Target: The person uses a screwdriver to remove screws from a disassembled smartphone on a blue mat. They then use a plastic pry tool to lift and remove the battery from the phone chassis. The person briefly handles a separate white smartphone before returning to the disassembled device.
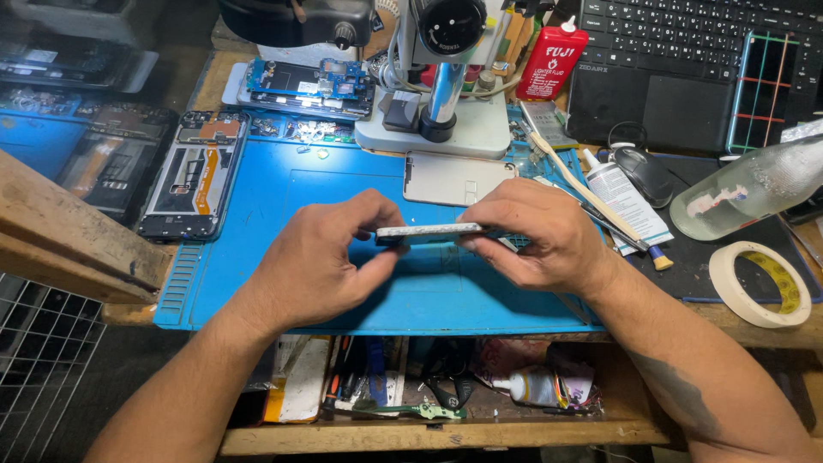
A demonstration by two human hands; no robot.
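Phone (429, 233) held edge-on above the blue mat (343, 197), roughly over the mat's middle, thin side turned toward the camera. Left hand (321, 257) gripping the phone's left end, thumb below and fingers (377, 210) curled over the top, pinching the edge. Right hand (540, 236) clamped on the phone's right end, fingers pressed together along the upper edge, thumb tucked beneath. Both hands hovering just above the mat, not resting on it.

On the mat's far left corner, an opened phone frame (195, 176) lying flat with its insides showing. Beyond the mat's far edge, a second opened phone with a blue circuit board (309, 86), just beside the microscope base (437, 129). Just in front of that base, on the mat, a grey back cover (454, 178) lying flat. To the right of the mat, a white tube (630, 204), a long pale stick (570, 176), a brush with a blue tip (660, 257), a clear bottle (750, 187) lying on its side, and a roll of masking tape (761, 283). Behind those, a red bottle (553, 62) and a black laptop (686, 77). Below the mat's near edge, an open shelf under the surface (429, 437) holding tweezers, pliers and a small glue bottle (531, 387).
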